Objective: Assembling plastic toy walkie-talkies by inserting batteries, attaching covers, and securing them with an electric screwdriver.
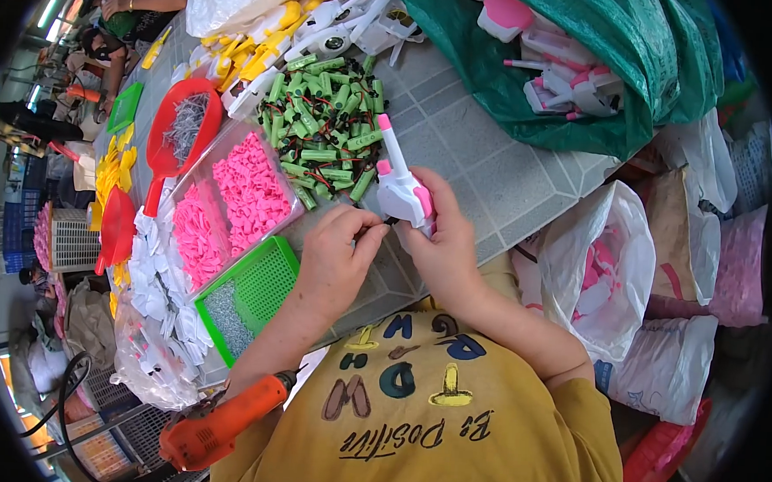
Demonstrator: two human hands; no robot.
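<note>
My right hand (447, 244) is wrapped round a white plastic housing (397, 194) with pink trim and a pink-tipped rod pointing away from me. The fingers of my left hand (337, 252) are pinched together at the housing's lower left, where a small dark piece shows. What exactly they hold is too small to make out. Just beyond my hands lies a heap of green cylindrical battery packs (327, 124) with red and black wires. Left of them, a clear divided box (286, 173) contains small pink plastic parts (249, 190).
A green basket (293, 258) with tiny metal pieces sits left of my left forearm. Red scoops (156, 155), one with screws, lie farther left. An orange power drill (228, 425) is at lower left. A green sack (673, 99) of white-and-pink housings stands far right; white bags (562, 215) are nearer.
</note>
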